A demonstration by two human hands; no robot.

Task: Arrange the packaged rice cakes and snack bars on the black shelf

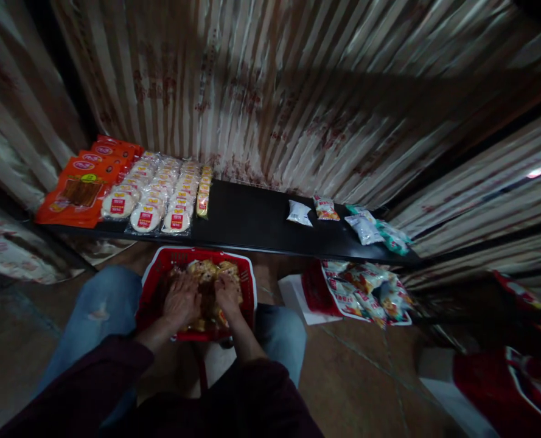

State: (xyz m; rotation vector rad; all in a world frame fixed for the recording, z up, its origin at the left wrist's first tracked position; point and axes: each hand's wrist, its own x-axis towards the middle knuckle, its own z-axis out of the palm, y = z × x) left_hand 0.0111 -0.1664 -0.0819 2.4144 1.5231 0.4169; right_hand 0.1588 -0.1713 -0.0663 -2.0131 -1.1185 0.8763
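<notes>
A red basket with a white rim point(254, 286) sits between my knees, holding several gold-wrapped snack packets point(204, 271). Inside it, my left hand point(183, 298) lies over the packets at the left with its fingers stretched out. At the right side of the basket, my right hand point(227, 293) has its fingers bent closed against a gold packet; its fingertips are partly hidden. On the black shelf point(247, 213) just beyond stand rows of white round crackers in clear wrappers point(146, 216), with a short row of gold packets point(203, 194) at their right.
Orange snack bags point(81, 182) fill the shelf's left end. Small white packets point(300, 213) and green ones point(393, 237) lie towards its right. Below that end is a second red basket point(318, 292) of snack bags. Another red container point(480, 383) stands lower right. A striped curtain point(252, 79) hangs behind.
</notes>
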